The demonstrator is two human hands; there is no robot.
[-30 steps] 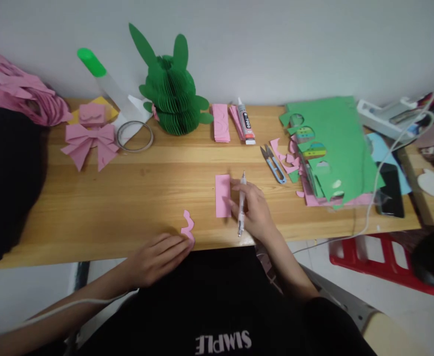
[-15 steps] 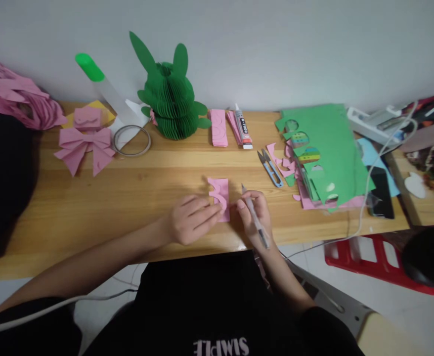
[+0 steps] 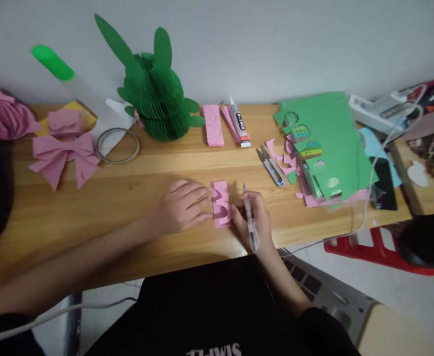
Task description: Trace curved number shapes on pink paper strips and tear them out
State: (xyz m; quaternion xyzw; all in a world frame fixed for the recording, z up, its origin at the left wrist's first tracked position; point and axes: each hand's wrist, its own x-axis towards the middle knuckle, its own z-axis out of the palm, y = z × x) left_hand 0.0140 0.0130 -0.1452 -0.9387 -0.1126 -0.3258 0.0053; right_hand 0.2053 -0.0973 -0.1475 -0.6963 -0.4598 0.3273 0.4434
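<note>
A pink paper strip (image 3: 222,184) lies on the wooden table with a curvy-edged pink paper cut-out (image 3: 222,203) on top of it. My left hand (image 3: 185,205) comes from the left, its fingers stretched out, and the fingertips touch the cut-out's left side. My right hand (image 3: 257,217) grips a clear pen (image 3: 250,220) between its fingers, the tip pointing away from me. The thumb side of that hand reaches the right edge of the pink papers. Against the wall stands a green honeycomb paper figure (image 3: 161,99) with two long ears.
Behind the hands lie a pink paper stack (image 3: 213,126), a glue tube (image 3: 239,123) and blue thread snips (image 3: 271,166). Green sheets (image 3: 324,133) and pink scraps are at right, near a phone (image 3: 383,185) and cable. A tape roll (image 3: 137,146) and pink bow (image 3: 63,155) sit left.
The view has shifted a little. My left hand has drawn back from on top of the cut-out to its left edge. My right hand, still with the pen, has come in to the papers' right edge.
</note>
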